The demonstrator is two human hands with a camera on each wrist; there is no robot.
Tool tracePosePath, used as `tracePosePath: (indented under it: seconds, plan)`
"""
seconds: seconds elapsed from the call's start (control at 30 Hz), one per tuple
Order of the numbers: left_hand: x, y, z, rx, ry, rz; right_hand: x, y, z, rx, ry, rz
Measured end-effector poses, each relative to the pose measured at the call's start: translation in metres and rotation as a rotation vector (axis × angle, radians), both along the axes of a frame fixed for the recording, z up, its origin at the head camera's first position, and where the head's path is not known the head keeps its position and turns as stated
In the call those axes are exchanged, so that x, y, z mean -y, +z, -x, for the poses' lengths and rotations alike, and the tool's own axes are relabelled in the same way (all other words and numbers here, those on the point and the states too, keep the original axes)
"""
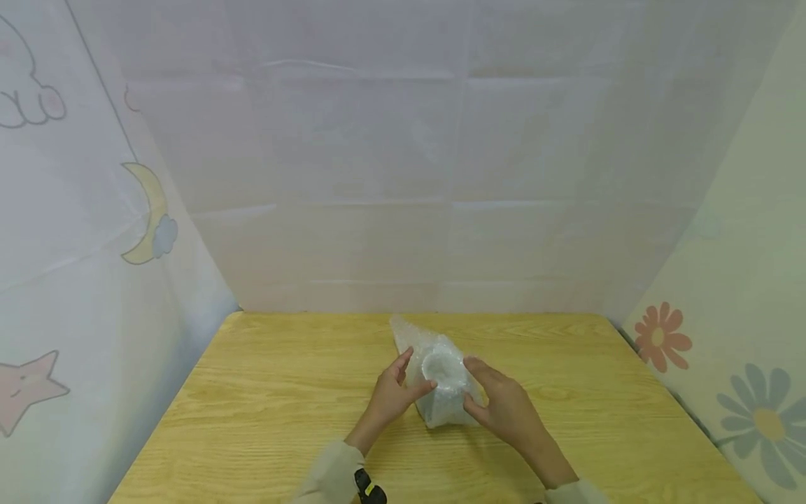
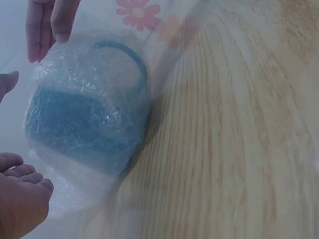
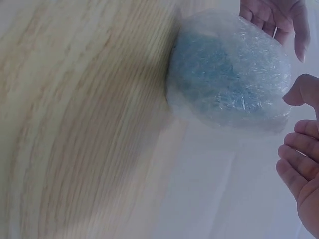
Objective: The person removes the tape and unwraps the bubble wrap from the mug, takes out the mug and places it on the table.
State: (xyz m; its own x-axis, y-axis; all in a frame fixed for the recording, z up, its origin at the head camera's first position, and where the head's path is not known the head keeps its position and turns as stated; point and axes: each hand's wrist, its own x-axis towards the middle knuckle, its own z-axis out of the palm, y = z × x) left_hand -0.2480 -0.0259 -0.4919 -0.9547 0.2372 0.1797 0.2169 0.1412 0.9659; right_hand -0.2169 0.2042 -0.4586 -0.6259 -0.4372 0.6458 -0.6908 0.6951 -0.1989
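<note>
A bundle of clear bubble wrap [image 1: 443, 402] stands on the table, with a round, white hollow at its top. Through the plastic in the left wrist view shows a cup-like thing [image 2: 75, 119] with a blue band and a curved blue line. My left hand [image 1: 390, 397] is at the bundle's left side, thumb near the round top, fingers loosely bent. On the other side my right hand [image 1: 506, 406] has its fingertips by the top edge. The right thumb [image 3: 301, 92] meets the wrap in the right wrist view. Neither hand is wrapped round the bundle.
The wood-grain table [image 1: 283, 378] has its far edge against a pale hanging sheet [image 1: 378, 175]. Printed sheets with a moon [image 1: 151, 210] and flowers [image 1: 768, 423] hang at the sides. A loose flap of wrap [image 1: 403, 332] points toward the back.
</note>
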Motion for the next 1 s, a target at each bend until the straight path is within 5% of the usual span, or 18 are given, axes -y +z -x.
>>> tracePosePath:
  seconds: [0.5,1.0]
  plan:
    - [-0.012,-0.005,-0.003,0.025,-0.026,-0.009,0.004,-0.009,0.003,0.001,0.031,-0.008]
    - [-0.017,-0.01,-0.002,-0.007,-0.014,-0.019,0.005,-0.015,0.007,-0.123,0.008,-0.06]
